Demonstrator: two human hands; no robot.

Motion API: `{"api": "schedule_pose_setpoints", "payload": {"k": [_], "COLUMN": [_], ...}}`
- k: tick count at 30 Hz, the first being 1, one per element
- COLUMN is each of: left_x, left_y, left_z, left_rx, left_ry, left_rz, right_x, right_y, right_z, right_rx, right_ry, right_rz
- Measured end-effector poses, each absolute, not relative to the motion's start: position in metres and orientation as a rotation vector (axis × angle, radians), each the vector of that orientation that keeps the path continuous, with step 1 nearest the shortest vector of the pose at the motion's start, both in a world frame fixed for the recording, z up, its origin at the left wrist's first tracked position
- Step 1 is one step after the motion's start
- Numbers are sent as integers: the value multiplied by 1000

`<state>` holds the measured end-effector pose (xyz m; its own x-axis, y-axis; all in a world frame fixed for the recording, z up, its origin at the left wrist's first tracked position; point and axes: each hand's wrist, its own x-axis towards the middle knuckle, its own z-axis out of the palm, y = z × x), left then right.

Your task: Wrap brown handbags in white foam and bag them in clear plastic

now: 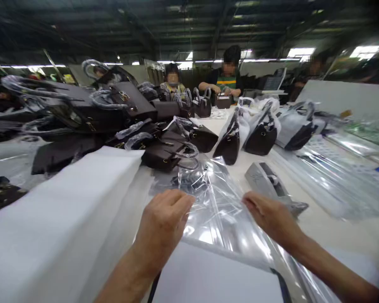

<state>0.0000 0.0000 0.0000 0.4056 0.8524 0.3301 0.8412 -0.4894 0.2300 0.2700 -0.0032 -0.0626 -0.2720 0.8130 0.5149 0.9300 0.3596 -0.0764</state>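
Left hand (164, 223) and right hand (268, 214) pressed on plastic bag (221, 210), grip unclear; open table (334, 229) rightward, white foam stack (66, 210) hemming left, tape dispenser (267, 181) and handbags (164, 153) ahead

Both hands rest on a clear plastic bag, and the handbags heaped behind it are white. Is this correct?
Not quite. The head view shows the left hand and right hand on the clear plastic bag, but the handbags heaped behind it are dark, not white.
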Motion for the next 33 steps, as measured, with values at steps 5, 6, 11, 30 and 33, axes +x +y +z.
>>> {"api": "schedule_pose_setpoints", "payload": {"k": [5, 6, 11, 30, 33], "left_x": [-21, -26, -47, -35, -35], "left_y": [17, 21, 30, 30, 20], "left_z": [-25, -28, -31, -103, -108], "left_rx": [2195, 2087, 1548, 1155, 1289], "left_ry": [2066, 2102, 1931, 1398, 1446], "left_rz": [262, 264, 698, 1379, 1263], "right_x": [283, 283, 281, 293, 279], "right_y": [-15, -19, -35, -37, -49], "right_z": [-24, -21, -47, -117, -103], "right_rx": [-1264, -1212, -1090, -1518, -1539], "right_ry": [-2032, -2061, -2216, -546, -563], "right_rz": [-801, -841, -766, 1224, 1126]}}
